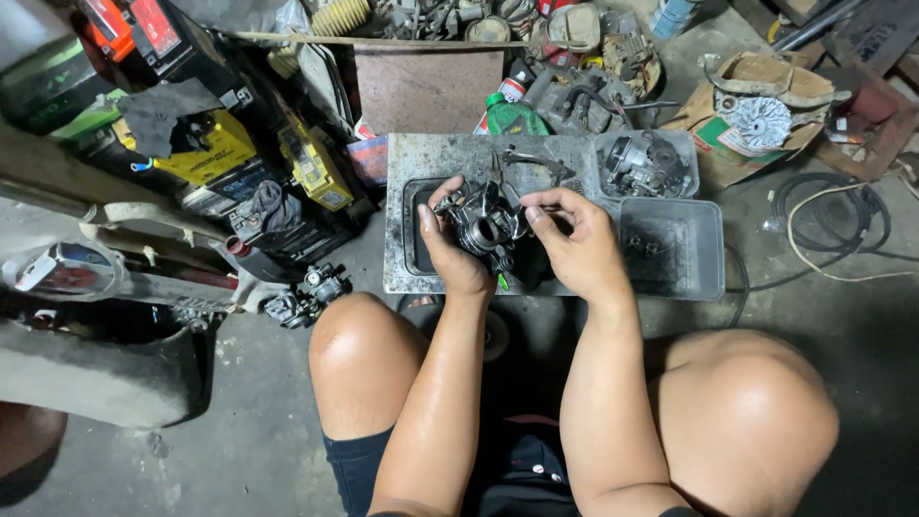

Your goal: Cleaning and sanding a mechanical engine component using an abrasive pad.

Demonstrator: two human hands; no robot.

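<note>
A dark metal carburetor (486, 230) is held over a stained metal tray (450, 158) on the floor. My left hand (448, 251) grips its left side, thumb and fingers wrapped around the body. My right hand (576, 241) is closed at its right side, fingertips pinching a thin tool or small part against it; I cannot tell which. A small green piece (502, 281) shows beneath the carburetor. My bare knees frame the tray from below.
A clear plastic container (675, 247) stands right of the tray, and another carburetor (643, 165) sits in a tub behind it. Yellow batteries (311, 168), a green bottle (512, 117), engine parts, a cardboard box (756, 115), cables (833, 215) and a loose carburetor (311, 295) crowd the floor.
</note>
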